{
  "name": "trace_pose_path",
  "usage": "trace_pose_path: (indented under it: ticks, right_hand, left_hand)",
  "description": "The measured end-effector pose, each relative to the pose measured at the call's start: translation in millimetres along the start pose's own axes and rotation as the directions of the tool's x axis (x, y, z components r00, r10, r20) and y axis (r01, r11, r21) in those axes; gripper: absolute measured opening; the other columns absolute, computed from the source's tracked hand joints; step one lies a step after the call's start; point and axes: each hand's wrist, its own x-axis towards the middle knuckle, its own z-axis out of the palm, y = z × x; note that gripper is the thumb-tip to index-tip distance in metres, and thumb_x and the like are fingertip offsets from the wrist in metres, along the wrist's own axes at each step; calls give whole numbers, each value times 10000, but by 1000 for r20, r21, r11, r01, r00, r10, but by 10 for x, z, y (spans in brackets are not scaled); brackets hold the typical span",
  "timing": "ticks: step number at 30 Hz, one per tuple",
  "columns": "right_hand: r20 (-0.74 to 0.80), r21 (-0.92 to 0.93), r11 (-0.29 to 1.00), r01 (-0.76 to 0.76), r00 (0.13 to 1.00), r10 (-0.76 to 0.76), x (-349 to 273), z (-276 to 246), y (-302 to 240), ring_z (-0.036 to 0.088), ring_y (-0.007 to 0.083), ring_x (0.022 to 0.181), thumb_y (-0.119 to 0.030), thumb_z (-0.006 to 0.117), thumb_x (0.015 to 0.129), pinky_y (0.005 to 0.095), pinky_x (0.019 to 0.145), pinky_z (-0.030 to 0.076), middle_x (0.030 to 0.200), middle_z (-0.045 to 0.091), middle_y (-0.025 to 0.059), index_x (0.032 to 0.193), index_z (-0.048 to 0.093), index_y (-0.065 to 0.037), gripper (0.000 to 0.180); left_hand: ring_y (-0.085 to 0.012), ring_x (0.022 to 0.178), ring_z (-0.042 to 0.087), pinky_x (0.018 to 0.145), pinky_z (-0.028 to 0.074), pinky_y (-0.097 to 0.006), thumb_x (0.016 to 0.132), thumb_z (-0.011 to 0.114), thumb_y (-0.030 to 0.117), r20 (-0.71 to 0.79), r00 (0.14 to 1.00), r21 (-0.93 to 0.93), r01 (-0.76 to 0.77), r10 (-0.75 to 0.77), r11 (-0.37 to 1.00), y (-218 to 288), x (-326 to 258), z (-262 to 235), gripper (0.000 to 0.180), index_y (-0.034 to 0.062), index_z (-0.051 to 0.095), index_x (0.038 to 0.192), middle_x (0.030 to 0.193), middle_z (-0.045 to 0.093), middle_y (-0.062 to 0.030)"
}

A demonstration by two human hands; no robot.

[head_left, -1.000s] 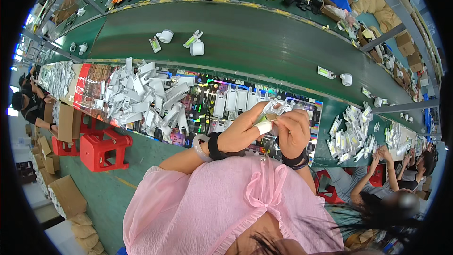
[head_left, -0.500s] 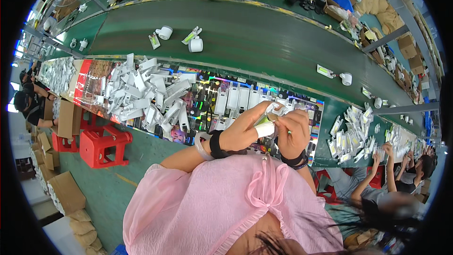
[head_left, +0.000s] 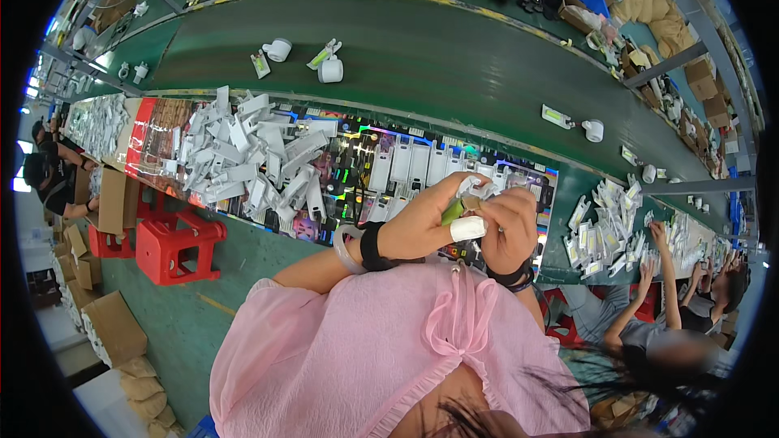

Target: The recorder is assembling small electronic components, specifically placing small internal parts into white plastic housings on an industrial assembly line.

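Note:
My left hand (head_left: 418, 223) holds a small white plastic part (head_left: 471, 189) with a yellow-green piece, in front of my chest over the table's front edge. White tape wraps one of its fingertips. Close against it, my right hand (head_left: 511, 229) pinches the same part from the other side, fingers curled. Much of the part is hidden by the fingers, so its full shape does not show. Just beyond my hands, white plastic housings (head_left: 400, 164) lie side by side in rows on a colourful printed sheet (head_left: 357, 146).
A heap of white housings (head_left: 243, 154) lies to the left, and a pile of parts with yellow panels (head_left: 600, 231) to the right. A green conveyor belt (head_left: 454, 65) behind carries white round-headed pieces (head_left: 330, 70). Red stools (head_left: 174, 247) stand at left; co-workers sit on both sides.
My fingers have shifted slightly on the white plastic part, and its yellow-green piece shows at a different angle. The taped fingertip has moved a little. A co-worker's hands at right have moved.

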Motion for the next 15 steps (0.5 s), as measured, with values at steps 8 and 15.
trace_pose_path:
  ticks: [8, 15]
  right_hand:
    - [12, 4, 1000, -10, 1000, 10, 2, 14, 24, 575, 294, 824, 24, 773, 719, 379, 713, 463, 911, 627, 85, 957, 681, -57, 268]
    - [-1, 3, 1000, -12, 1000, 12, 5, 43, 29, 584, 299, 834, 32, 763, 730, 383, 720, 468, 911, 624, 92, 941, 670, -47, 244]
  left_hand:
    - [-188, 1209, 519, 1014, 403, -315, 973, 579, 153, -60, 994, 43, -85, 87, 995, -81, 13, 27, 521, 12, 387, 1436, 1354, 521, -120]
    - [-69, 709, 488, 643, 442, -231, 1000, 532, 145, -114, 990, 63, -75, 82, 995, -94, 15, 56, 473, 71, 404, 1449, 1059, 594, -35]
